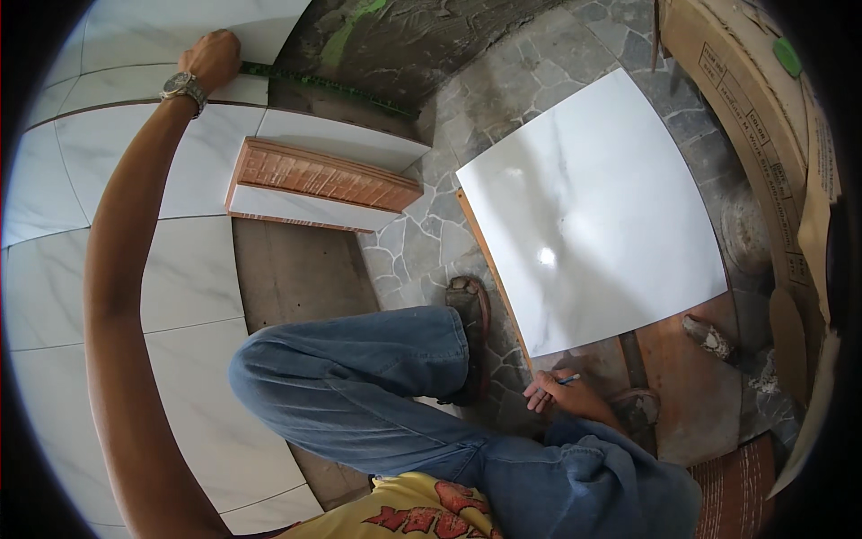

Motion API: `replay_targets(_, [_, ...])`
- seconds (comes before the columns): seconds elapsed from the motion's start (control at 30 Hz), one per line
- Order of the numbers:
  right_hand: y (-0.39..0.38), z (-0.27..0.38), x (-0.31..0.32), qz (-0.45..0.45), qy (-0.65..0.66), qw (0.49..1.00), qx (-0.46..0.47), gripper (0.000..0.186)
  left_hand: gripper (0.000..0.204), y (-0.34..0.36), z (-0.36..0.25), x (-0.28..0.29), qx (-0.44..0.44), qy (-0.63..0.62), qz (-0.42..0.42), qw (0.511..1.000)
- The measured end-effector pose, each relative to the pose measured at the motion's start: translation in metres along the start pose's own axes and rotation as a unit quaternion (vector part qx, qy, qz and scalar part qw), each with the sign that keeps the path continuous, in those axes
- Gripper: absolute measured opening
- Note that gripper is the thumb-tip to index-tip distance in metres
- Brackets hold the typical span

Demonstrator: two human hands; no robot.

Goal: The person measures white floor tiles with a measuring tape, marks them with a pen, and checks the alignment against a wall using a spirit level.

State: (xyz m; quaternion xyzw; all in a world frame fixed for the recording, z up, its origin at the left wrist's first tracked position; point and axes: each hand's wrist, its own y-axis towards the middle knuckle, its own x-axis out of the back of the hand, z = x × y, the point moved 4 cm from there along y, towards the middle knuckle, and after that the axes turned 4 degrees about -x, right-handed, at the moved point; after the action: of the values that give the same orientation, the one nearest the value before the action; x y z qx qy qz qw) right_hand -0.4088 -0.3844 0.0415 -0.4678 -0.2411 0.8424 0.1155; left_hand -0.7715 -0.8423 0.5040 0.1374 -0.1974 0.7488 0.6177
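My left hand (209, 63), with a watch at the wrist, is closed on a green tape measure (274, 79) at the top left, beside white marbled wall tiles (157, 162). The tape runs right along a dark gap in the tiling. My right hand (561, 393) holds a thin blue pencil or pen (568, 379) low at centre right, just below a large white marbled tile (611, 207). That tile lies on wooden boards (691, 395). A narrow tile-faced ledge (323, 175) with reddish ridged edges juts out from the wall.
My bent knee and shoe (462, 296) are at lower centre. The grey stone-pattern floor (417, 256) surrounds the large tile. Tall cardboard boxes (754, 135) line the right side. A dark cement surface (386, 45) is at the top. A dirty pale object (709, 337) lies near the tile's lower right.
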Motion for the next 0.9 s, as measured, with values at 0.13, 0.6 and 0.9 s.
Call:
replay_targets(0.13, [0.004, -0.002, 0.003, 0.008, -0.033, 0.999, -0.01, 0.052, 0.018, 0.007, 0.025, -0.024, 0.003, 0.036, 0.009, 0.999])
replay_targets(0.6, [-0.001, -0.006, 0.006, -0.001, 0.011, 1.0, -0.004, 0.048, 0.016, -0.002, -0.013, -0.005, 0.011, 0.025, -0.027, 0.999])
replay_targets(0.9, [0.004, -0.016, 0.008, -0.002, 0.011, 1.0, 0.013, 0.049, 0.011, -0.009, -0.024, 0.001, 0.023, 0.025, -0.04, 0.999])
